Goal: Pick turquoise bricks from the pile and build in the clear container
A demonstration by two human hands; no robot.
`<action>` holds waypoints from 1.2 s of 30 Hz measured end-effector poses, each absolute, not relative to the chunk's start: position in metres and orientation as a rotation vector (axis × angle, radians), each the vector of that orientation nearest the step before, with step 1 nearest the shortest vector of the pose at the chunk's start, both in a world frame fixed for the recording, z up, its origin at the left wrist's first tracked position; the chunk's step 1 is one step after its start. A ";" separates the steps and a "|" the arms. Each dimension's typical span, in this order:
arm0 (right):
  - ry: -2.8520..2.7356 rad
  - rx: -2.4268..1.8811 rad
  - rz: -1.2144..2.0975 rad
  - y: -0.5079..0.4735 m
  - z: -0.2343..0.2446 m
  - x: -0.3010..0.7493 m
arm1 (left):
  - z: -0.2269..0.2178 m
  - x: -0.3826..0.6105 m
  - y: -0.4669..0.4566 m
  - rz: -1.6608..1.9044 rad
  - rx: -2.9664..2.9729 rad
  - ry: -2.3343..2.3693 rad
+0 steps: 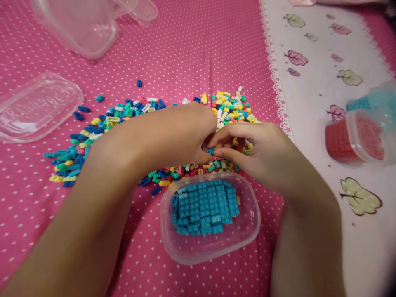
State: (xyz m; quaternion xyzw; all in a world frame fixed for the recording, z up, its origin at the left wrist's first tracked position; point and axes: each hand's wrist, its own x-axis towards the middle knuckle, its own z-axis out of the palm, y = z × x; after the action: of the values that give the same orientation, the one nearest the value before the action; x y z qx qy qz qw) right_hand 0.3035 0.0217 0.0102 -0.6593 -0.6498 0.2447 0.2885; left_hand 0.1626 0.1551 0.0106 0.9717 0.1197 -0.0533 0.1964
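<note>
My left hand [193, 130] bends over the pile of small toy bricks [235, 107], its back toward me. Its fingers curl under and are mostly hidden; only the thumb side shows, closed around something I cannot make out. My right hand [260, 150] meets it from the right, index finger and thumb drawn together close to the left thumb. Blue and pink bits show between the fingertips, too small to tell whether they are held. Just below both hands, a clear plastic container [247, 243] holds blue bricks [204, 206] packed in tight rows.
A clear lid [40, 107] lies at the left on the pink dotted cloth [185, 49]. More clear plastic containers [93, 37] are at the upper left. On the white tree-print strip at right stand a tub of red bricks [340, 142] and one of blue bricks [359, 104].
</note>
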 end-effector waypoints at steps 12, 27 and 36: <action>-1.741 -1.754 0.595 0.019 0.013 0.306 | 0.019 0.160 0.159 -0.185 2.676 0.361; -1.866 -1.597 0.982 -0.019 0.051 0.314 | 0.046 0.156 0.130 -0.379 2.391 0.037; -1.989 -1.705 1.044 -0.037 0.045 0.297 | 0.036 0.157 0.135 -0.375 2.548 0.209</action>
State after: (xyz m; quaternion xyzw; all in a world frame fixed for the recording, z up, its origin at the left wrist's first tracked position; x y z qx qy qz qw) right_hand 0.2971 -0.0371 0.0448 -0.5969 -0.6962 0.3653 0.1601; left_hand 0.1570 0.1348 0.0359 0.9480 0.0776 -0.1396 0.2753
